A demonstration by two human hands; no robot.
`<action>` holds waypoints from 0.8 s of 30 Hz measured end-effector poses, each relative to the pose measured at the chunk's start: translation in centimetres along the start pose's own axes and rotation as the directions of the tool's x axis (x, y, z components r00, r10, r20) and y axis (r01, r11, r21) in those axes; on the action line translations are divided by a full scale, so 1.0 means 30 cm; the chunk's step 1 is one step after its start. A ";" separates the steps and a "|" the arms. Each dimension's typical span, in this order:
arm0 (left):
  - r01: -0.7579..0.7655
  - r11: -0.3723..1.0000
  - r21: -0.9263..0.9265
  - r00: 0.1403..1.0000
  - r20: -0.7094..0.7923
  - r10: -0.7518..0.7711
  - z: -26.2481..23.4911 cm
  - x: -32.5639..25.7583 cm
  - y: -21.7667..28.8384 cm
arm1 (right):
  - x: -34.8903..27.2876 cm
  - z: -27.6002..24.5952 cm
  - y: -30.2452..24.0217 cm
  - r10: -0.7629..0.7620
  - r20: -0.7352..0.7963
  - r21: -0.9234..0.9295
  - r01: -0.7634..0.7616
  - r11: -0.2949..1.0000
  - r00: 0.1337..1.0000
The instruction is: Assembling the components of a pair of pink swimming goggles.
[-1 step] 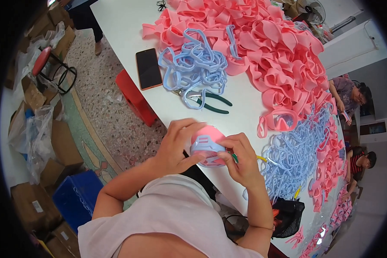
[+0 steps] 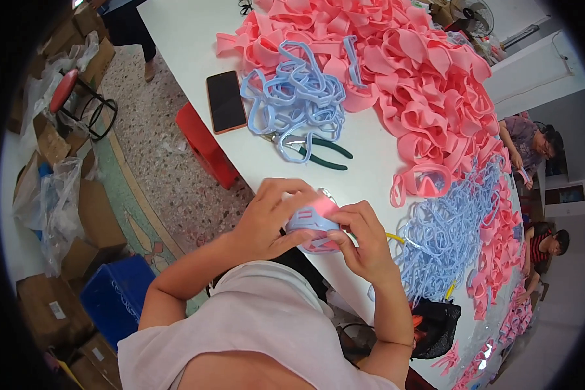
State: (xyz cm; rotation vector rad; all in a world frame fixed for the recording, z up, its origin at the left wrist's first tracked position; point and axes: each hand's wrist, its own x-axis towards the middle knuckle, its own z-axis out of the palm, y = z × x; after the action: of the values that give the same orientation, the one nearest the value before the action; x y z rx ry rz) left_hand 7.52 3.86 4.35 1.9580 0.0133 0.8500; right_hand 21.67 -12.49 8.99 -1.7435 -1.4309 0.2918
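My left hand [image 2: 266,218] and my right hand [image 2: 364,242] both grip one small swim-goggle piece [image 2: 311,222], pink with a light-blue frame, held at the near edge of the white table [image 2: 188,39]. The fingers of both hands press around it and hide most of it. Just beyond my right hand a yellow-handled tool [image 2: 394,238] lies by a pile of light-blue frames [image 2: 448,240]. A finished-looking pink goggle [image 2: 429,182] lies beside that pile. Further off sit a second bunch of blue frames [image 2: 299,97] and a big heap of pink parts [image 2: 422,84].
Green-handled pliers [image 2: 322,155] and a dark phone [image 2: 225,101] lie on the table. A red stool [image 2: 205,146], a blue crate [image 2: 114,299] and cardboard boxes [image 2: 97,221] stand on the floor at left. A black bag [image 2: 439,325] hangs at right. Two other people [image 2: 533,146] work at the far right.
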 end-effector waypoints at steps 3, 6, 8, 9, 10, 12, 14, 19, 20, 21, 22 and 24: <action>-0.153 0.981 0.120 0.970 0.206 0.126 -0.023 0.015 0.019 | -0.021 0.011 0.004 -0.044 0.093 0.034 0.041 0.999 0.995; -0.158 0.983 0.094 0.947 0.296 0.124 -0.021 -0.013 0.023 | -0.051 0.029 0.012 0.014 0.148 0.135 -0.034 0.990 0.989; -0.129 0.988 0.079 0.944 0.316 0.098 -0.011 -0.042 0.030 | -0.074 0.043 0.015 0.060 0.179 0.206 -0.098 0.974 0.982; -0.124 0.989 0.076 0.943 0.320 0.094 -0.006 -0.054 0.030 | -0.083 0.049 0.019 0.051 0.174 0.205 -0.086 0.975 0.983; -0.133 0.987 0.088 0.944 0.316 0.099 -0.001 -0.067 0.027 | -0.092 0.056 0.023 0.040 0.168 0.203 -0.074 0.976 0.985; -0.141 0.985 0.098 0.944 0.312 0.104 0.013 -0.085 0.019 | -0.102 0.082 0.042 -0.034 0.116 0.128 0.019 0.992 0.993; -0.123 0.981 0.150 0.963 0.256 0.081 0.029 -0.095 0.009 | -0.111 0.109 0.051 -0.117 0.068 0.045 0.114 0.992 0.991; -0.046 0.971 0.237 0.991 0.132 0.014 0.068 -0.110 0.003 | -0.108 0.137 0.031 -0.170 -0.020 -0.267 0.159 0.951 0.985; -0.025 0.966 0.258 0.995 0.102 -0.002 0.070 -0.113 0.005 | -0.107 0.145 0.032 -0.173 -0.019 -0.265 0.162 0.951 0.985; -0.028 0.966 0.258 0.995 0.105 0.000 0.076 -0.109 0.004 | -0.109 0.149 0.043 -0.149 -0.040 -0.245 0.135 0.960 0.988; -0.030 0.959 0.282 0.994 0.111 -0.001 0.081 -0.106 0.004 | -0.110 0.152 0.055 -0.125 -0.059 -0.224 0.109 0.969 0.990; -0.032 0.951 0.307 0.993 0.115 -0.004 0.091 -0.104 0.001 | -0.115 0.151 0.078 -0.132 -0.055 -0.203 0.118 0.972 0.990</action>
State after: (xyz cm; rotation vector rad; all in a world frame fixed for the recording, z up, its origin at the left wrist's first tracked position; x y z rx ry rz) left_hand 6.68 0.65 1.85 2.3014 0.0687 0.7791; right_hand 19.30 -13.50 3.42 -1.7932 -1.5564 0.0210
